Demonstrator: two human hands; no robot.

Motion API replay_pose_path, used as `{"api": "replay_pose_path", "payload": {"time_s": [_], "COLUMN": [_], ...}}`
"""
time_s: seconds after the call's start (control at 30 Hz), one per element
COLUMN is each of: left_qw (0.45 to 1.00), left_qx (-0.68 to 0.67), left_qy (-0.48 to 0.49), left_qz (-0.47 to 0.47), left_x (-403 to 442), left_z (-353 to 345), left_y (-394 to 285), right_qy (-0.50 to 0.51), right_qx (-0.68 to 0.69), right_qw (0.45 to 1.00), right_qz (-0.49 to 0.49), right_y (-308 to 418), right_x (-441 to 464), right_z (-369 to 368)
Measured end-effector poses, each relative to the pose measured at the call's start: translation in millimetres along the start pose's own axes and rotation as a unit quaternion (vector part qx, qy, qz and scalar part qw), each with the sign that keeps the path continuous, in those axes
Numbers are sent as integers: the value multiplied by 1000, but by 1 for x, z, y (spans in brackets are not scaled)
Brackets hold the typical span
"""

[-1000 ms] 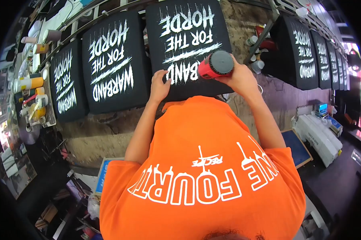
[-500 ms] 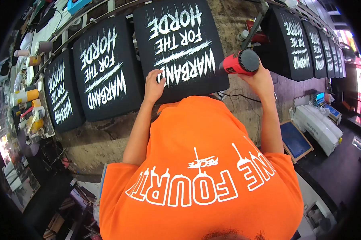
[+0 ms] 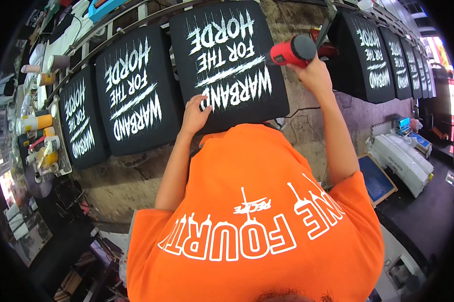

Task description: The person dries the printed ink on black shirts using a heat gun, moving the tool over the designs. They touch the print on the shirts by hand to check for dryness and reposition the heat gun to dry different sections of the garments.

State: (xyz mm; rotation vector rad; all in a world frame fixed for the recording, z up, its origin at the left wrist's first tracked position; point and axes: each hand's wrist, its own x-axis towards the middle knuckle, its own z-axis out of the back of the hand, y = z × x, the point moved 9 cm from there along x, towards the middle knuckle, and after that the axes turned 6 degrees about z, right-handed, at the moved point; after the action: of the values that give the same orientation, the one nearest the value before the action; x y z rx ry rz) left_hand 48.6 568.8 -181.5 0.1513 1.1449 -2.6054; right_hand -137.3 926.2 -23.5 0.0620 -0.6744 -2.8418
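In front of me a black T-shirt (image 3: 224, 75) with white jagged lettering, "WARBAND FOR THE HORDE", lies flat over a board. My left hand (image 3: 196, 116) rests at its near left edge beside the print, fingers loosely bent, with a gap between thumb and forefinger. My right hand (image 3: 315, 78) grips a red heat gun (image 3: 290, 53) with a dark round back end. Its nozzle points left at the shirt's right side, above the print. To the left lies another printed black shirt (image 3: 136, 93), with a third shirt (image 3: 82, 121) beyond it.
Several more printed shirts (image 3: 370, 60) line the rail at the right. A dark cable (image 3: 300, 111) runs along the worn wooden surface (image 3: 131, 176). Ink containers (image 3: 38, 122) crowd the left side. A blue-meshed frame (image 3: 377, 181) and white wrapped packages (image 3: 403, 163) sit at lower right.
My right hand has carried the heat gun farther from my body and slightly left, along the shirt's right side. My left hand stays at the near left edge.
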Motion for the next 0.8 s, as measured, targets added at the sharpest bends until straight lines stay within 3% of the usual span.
{"api": "replay_pose_path", "payload": {"time_s": [0.07,0.13,0.2,0.43,0.57,0.8], "left_qw": [1000,1000,1000,999,998,997], "left_qx": [2,0,-7,-24,-42,-43], "left_qy": [-3,-4,-9,-37,-22,-60], "left_qz": [-4,-1,-1,19,46,-5], "left_x": [-4,-8,-13,-25,-27,-27], "left_z": [1,4,9,17,14,25], "left_y": [0,1,2,24,28,11], "right_qy": [-40,6,48,95,123,196], "right_qx": [-5,-29,-67,-60,-2,-17], "right_qw": [999,999,992,993,987,972], "right_qz": [28,25,93,46,103,126], "right_y": [6,8,18,38,69,140], "right_x": [19,35,48,48,41,22], "right_z": [4,5,-3,-17,-31,-70]}}
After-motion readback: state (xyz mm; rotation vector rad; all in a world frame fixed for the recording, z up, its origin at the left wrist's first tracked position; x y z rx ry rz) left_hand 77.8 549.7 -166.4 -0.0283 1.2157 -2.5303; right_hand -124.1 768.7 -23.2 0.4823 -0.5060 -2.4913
